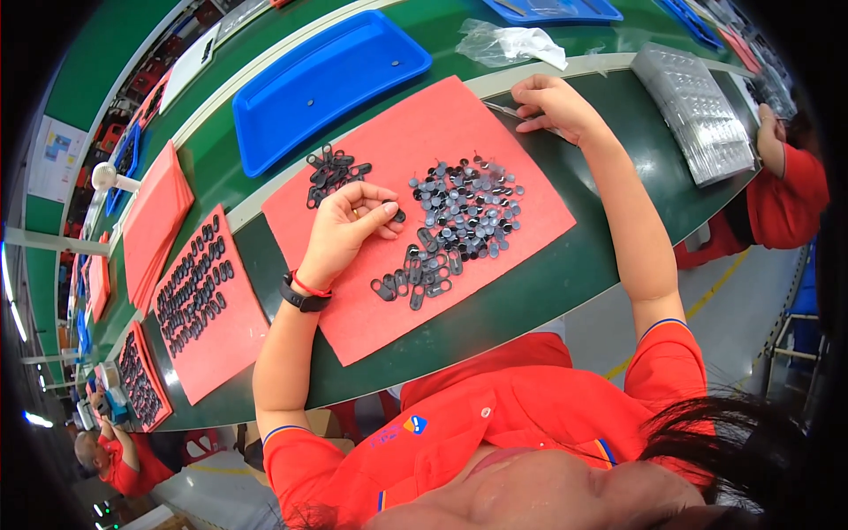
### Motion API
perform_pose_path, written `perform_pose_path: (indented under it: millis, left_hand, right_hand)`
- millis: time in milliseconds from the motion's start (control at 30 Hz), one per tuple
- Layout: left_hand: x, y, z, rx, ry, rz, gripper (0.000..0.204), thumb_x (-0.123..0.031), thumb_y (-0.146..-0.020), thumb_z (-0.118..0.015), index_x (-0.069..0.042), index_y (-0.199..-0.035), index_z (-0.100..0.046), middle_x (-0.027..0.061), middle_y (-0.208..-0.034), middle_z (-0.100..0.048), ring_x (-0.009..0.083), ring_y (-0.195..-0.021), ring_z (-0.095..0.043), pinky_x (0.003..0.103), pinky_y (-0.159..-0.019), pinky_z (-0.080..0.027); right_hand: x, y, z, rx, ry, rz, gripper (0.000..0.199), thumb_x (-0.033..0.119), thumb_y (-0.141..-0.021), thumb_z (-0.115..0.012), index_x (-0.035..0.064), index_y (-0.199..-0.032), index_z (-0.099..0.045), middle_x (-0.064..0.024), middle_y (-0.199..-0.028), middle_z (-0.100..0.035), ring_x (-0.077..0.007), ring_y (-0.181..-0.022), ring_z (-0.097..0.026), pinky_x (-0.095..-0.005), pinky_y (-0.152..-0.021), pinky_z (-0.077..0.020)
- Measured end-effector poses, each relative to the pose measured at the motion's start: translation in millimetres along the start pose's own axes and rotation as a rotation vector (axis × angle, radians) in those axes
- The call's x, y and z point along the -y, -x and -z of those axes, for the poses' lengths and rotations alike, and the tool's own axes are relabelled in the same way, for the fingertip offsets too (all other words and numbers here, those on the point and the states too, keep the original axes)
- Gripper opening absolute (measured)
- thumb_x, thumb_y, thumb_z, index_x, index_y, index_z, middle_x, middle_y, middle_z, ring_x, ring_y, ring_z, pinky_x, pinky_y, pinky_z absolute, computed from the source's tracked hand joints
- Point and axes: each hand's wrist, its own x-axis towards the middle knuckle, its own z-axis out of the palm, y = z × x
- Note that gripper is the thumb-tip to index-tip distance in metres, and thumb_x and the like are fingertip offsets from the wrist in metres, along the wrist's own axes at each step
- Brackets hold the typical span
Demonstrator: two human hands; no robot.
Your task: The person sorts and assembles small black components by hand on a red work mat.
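Observation:
My left hand [350, 226] rests on a red felt mat [530, 208] and pinches a small black oblong plastic part between thumb and fingers. Beside it lies a pile of small grey and black round discs [468, 208]. A row of black oblong parts [415, 278] sits below the pile, and another heap of black parts [331, 174] lies above my left hand. My right hand [552, 104] is at the mat's far corner, fingers curled on thin metal tweezers [503, 109] lying on the green table.
A blue tray [327, 75] lies beyond the mat. Red mats with rows of black parts [199, 287] extend to the left, next to a stack of red mats [152, 221]. A clear blister tray [698, 110] and a crumpled plastic bag [508, 42] sit to the right. Other workers sit at both ends.

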Motion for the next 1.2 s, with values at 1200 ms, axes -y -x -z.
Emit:
perform_pose_path:
  millis: [1200]
  left_hand:
    - [-7.5, 10.5, -16.7, -0.231, 0.141, -0.133, 0.023, -0.009, -0.084, -0.063, 0.004, -0.102, -0.058, 0.0116, -0.088, -0.065, 0.0163, -0.079, -0.066, 0.022, -0.058, -0.053]
  right_hand:
    - [-1.5, 81.3, -116.1, 0.356, 0.006, 0.385, 0.013, 0.009, -0.083, -0.064, 0.0010, -0.093, -0.060, -0.0021, -0.084, -0.062, -0.0051, -0.071, -0.056, -0.0192, -0.063, -0.0451]
